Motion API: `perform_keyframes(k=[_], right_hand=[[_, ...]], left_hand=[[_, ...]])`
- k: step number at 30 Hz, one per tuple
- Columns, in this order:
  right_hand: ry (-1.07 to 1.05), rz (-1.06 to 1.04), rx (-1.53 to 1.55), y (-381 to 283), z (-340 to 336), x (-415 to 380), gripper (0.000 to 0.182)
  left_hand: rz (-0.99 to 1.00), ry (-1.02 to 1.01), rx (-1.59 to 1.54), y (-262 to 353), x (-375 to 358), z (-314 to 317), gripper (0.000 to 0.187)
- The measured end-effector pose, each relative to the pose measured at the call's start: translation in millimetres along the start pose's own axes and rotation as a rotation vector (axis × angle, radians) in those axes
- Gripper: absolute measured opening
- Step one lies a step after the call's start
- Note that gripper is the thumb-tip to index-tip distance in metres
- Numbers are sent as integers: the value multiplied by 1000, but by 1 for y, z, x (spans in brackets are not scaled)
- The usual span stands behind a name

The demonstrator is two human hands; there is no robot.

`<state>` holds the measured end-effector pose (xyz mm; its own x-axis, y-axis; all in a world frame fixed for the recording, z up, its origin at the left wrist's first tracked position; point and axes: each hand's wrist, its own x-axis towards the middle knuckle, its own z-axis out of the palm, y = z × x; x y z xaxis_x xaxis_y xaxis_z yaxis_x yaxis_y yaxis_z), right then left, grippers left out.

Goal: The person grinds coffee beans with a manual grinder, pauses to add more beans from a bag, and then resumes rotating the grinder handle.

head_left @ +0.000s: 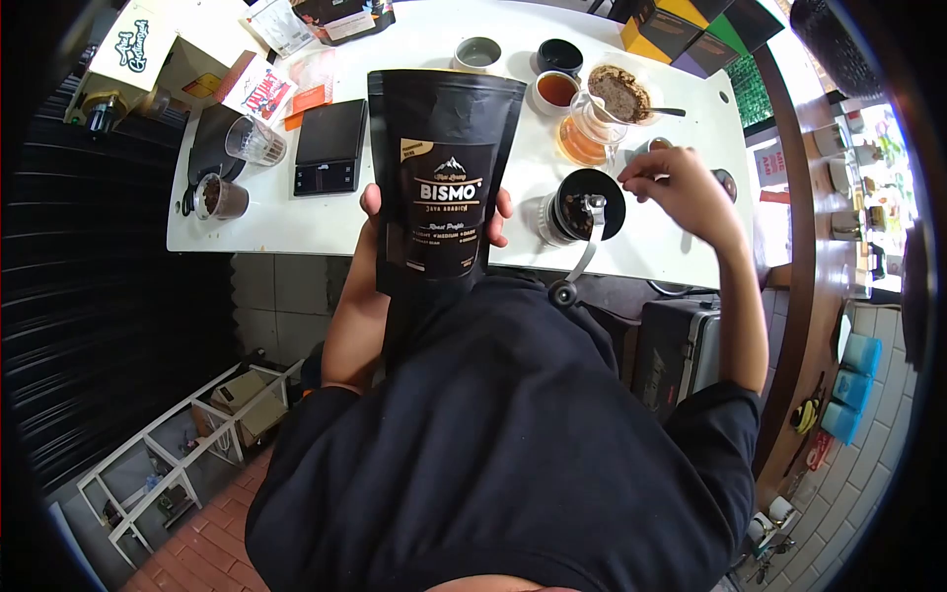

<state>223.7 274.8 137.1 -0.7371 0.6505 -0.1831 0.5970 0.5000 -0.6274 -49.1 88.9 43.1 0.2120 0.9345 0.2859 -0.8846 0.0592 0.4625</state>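
A black coffee bag [449, 197] labelled BISMO stands upright in my left hand [370, 207], whose thumb and fingers wrap round its sides from behind. To its right is a hand-crank coffee grinder [612, 212] with a wide black hopper. Some brown beans show inside, and its crank handle [590, 255] points toward my body. My right hand [681, 187] is just right of the hopper's rim, thumb and fingertips pinched together. Whatever may be between those fingertips is too small to make out. Partly behind this hand sits a small cup [659, 145].
A glass server [584, 143] with amber liquid stands beyond the grinder, beside a bowl of coffee grounds [636, 89] with a spoon. Left of the bag are a black scale [330, 148], a tipped glass [254, 143] and a cup of grounds [222, 197]. A case [671, 345] is below the table.
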Motion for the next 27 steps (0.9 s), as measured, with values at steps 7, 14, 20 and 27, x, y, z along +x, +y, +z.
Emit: perform_keyframes(k=[7, 14, 20, 27], right_hand=[[77, -2, -71, 8, 34, -20, 14], [107, -26, -53, 2, 47, -18, 15], [87, 2, -17, 3, 46, -15, 17], [200, -127, 112, 4, 45, -17, 20]], left_hand=[[-61, -26, -38, 3, 7, -21, 135], [9, 20, 47, -2, 10, -8, 124], [-61, 2, -9, 3, -3, -19, 137], [17, 26, -92, 1, -13, -12, 136]])
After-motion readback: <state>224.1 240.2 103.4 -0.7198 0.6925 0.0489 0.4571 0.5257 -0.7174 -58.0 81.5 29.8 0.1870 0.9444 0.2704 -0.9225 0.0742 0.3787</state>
